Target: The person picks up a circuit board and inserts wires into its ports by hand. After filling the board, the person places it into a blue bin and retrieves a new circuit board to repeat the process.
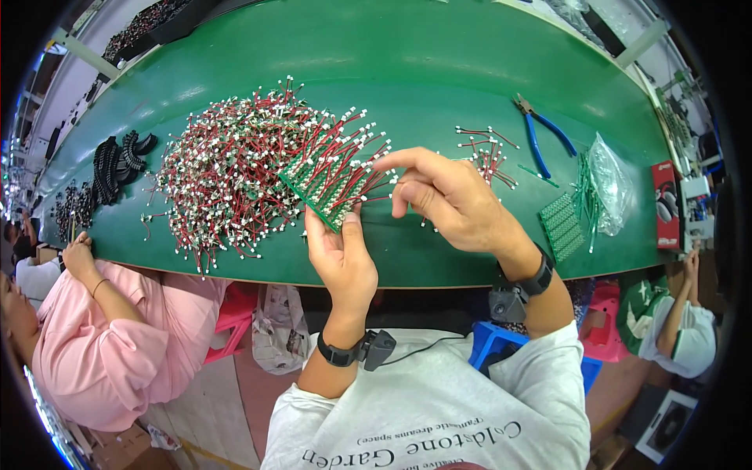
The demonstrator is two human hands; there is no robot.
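A green circuit board panel is held tilted in my left hand, its lower corner between thumb and fingers. Rows of red wires with white connectors stand up from it. To its right is my right hand, its index finger reaching to the wire ends and apart from the thumb; I see nothing held in it. Whether that fingertip touches a wire I cannot tell. Left of the panel, partly behind it, lies a big heap of red wired pieces with white connectors.
Blue-handled cutters lie at the right, near a small group of red wires. Beyond them are a bare green panel, green strips and a clear plastic bag. Black parts and a person in pink are at the left.
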